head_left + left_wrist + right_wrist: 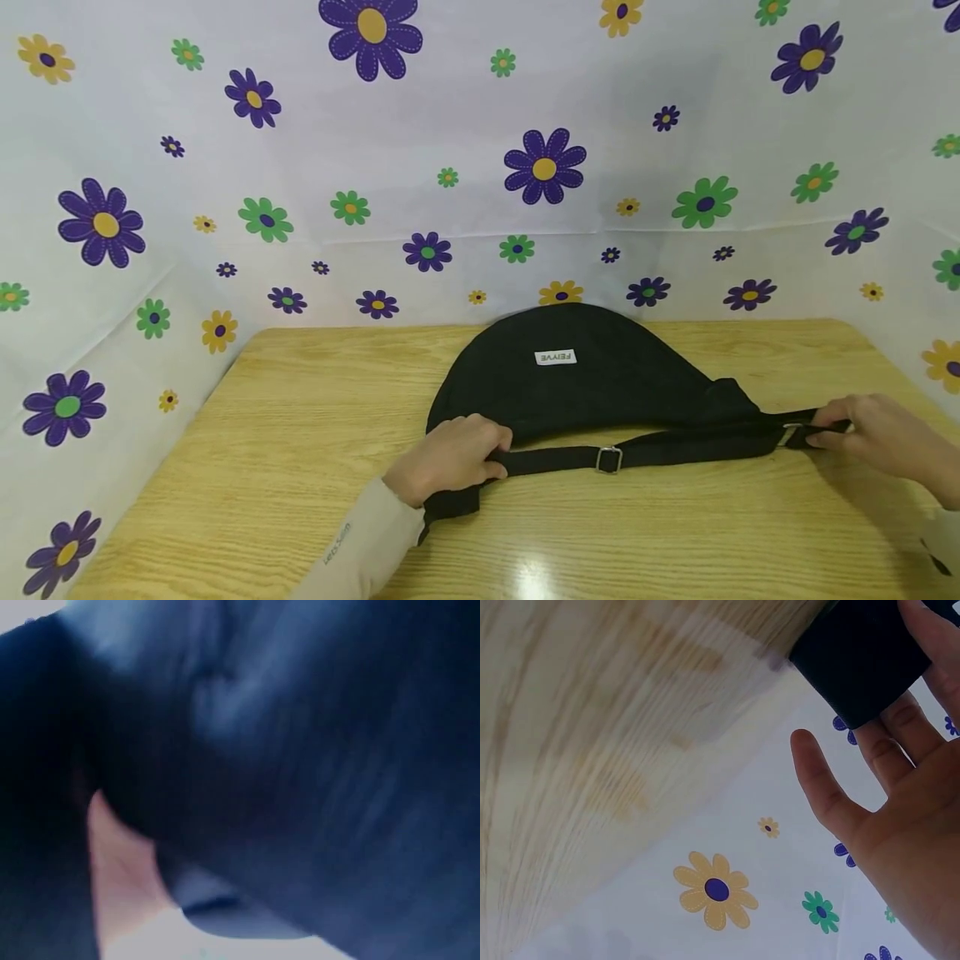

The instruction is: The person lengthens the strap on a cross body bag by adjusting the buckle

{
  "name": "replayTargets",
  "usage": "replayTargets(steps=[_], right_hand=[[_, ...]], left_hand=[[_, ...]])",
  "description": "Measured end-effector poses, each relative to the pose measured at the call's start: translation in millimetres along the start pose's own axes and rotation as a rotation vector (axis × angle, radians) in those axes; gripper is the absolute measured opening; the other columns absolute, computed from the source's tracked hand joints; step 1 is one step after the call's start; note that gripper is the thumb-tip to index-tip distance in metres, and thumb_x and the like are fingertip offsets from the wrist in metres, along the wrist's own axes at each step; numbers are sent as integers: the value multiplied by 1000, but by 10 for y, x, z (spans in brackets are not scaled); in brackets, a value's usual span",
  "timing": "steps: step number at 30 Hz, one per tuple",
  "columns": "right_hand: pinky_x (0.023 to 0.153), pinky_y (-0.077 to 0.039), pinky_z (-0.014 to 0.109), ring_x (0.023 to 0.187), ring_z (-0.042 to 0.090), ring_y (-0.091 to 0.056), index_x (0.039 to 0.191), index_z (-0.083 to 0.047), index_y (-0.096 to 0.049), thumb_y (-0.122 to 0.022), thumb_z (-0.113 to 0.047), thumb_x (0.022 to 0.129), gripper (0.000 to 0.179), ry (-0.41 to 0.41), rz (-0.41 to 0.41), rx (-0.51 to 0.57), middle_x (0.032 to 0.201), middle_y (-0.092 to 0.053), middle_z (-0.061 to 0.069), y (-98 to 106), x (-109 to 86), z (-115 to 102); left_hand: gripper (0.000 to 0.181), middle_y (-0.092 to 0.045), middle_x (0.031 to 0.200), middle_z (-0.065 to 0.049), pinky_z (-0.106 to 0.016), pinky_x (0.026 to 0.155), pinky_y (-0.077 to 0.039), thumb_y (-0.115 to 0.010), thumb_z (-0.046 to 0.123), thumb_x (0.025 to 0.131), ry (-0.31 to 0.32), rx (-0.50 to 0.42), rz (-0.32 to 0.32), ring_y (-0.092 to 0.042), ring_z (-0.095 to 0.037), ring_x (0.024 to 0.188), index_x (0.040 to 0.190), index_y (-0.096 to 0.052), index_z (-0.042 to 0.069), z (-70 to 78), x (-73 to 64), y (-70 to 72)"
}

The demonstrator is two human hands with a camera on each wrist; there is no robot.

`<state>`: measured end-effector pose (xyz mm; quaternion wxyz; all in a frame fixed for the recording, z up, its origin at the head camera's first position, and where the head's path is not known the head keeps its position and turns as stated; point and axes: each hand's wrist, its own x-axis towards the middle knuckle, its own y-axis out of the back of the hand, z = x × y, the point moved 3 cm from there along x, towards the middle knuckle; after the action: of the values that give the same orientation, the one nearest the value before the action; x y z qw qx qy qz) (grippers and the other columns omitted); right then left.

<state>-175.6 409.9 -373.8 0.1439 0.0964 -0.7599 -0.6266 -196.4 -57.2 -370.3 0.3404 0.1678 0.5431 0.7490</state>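
A black crescent-shaped shoulder bag lies on the table with its curved side away from me and a small white label facing up. Along its near side stretches the black strap, which carries a metal slider buckle. My left hand grips the strap at the bag's left end. At the far right, my right hand pinches the strap beside a metal ring. The right wrist view shows black webbing between thumb and fingers. Blurred black fabric fills most of the left wrist view.
The wooden table extends on both sides of the bag. Behind it and at the sides hangs a white sheet printed with flowers. The bag's top curve reaches the table's back edge, by the sheet.
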Motion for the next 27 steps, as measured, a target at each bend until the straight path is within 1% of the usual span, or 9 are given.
replayTargets(steps=[5, 8, 10, 13, 16, 18, 21, 24, 27], right_hand=[[65, -55, 50, 80, 43, -67, 77, -4, -73, -80, 3, 80, 10, -61, -17, 26, 88, -71, 22, 13, -9, 24], [66, -54, 53, 84, 47, -65, 78, -3, -73, -79, 2, 81, 8, -90, -28, 46, 91, -69, 27, 17, -9, 42], [64, -54, 50, 83, 46, -66, 79, -2, -73, -79, 2, 81, 7, -96, -31, 52, 91, -69, 27, 19, -8, 53], [61, -52, 43, 81, 42, -66, 81, -1, -73, -79, 1, 81, 6, -100, -32, 49, 91, -70, 26, 24, -6, 72], [59, -48, 36, 77, 34, -66, 80, -2, -74, -79, 0, 81, 5, -107, -34, 46, 91, -70, 24, 24, -3, 95], [58, -47, 35, 77, 34, -66, 80, -2, -74, -78, 0, 81, 5, -108, -29, 48, 90, -70, 24, 24, -3, 107], [59, -45, 34, 78, 34, -66, 79, -2, -74, -78, 1, 81, 6, -110, -16, 50, 88, -71, 23, 26, -7, 118], [58, -43, 33, 76, 32, -65, 82, 2, -74, -76, 2, 82, 3, -123, -21, 53, 88, -70, 25, 32, -11, 117], [58, -43, 34, 76, 27, -62, 87, 5, -74, -74, -2, 87, 7, -140, -53, 63, 90, -70, 25, 35, -5, 100]], left_hand=[[13, -58, 79, 8, -23, 62, -41, -78, 18, 91, -5, -18, -75, -45, -5, 66, 87, -65, 15, 26, -125, 39], [12, -60, 89, 9, -23, 68, -44, -78, 17, 91, -38, -33, -109, -47, -6, 73, 97, -69, 12, 26, -208, 70], [13, -58, 90, 10, -23, 72, -44, -79, 17, 91, -75, -52, -120, -47, -5, 75, 98, -69, 11, 10, -263, 97], [13, -51, 83, 11, -24, 72, -41, -78, 18, 92, -158, -92, -132, -42, -6, 71, 95, -68, 11, -25, -342, 139], [15, -59, 90, 10, -24, 77, -42, -76, 22, 94, -219, -138, -146, -45, -4, 76, 101, -70, 9, -74, -422, 178], [21, -66, 102, 6, -25, 82, -45, -73, 23, 96, -230, -177, -162, -51, -4, 85, 109, -71, 7, -109, -472, 200], [22, -68, 115, 4, -31, 94, -42, -70, 24, 99, -218, -228, -181, -54, -5, 96, 114, -72, 9, -161, -531, 220], [18, -70, 112, 7, -32, 93, -42, -64, 23, 102, -255, -256, -181, -57, -3, 97, 112, -73, 11, -186, -550, 223], [23, -71, 105, 11, -34, 93, -39, -56, 25, 106, -270, -255, -169, -59, 1, 95, 109, -75, 12, -207, -549, 212]])
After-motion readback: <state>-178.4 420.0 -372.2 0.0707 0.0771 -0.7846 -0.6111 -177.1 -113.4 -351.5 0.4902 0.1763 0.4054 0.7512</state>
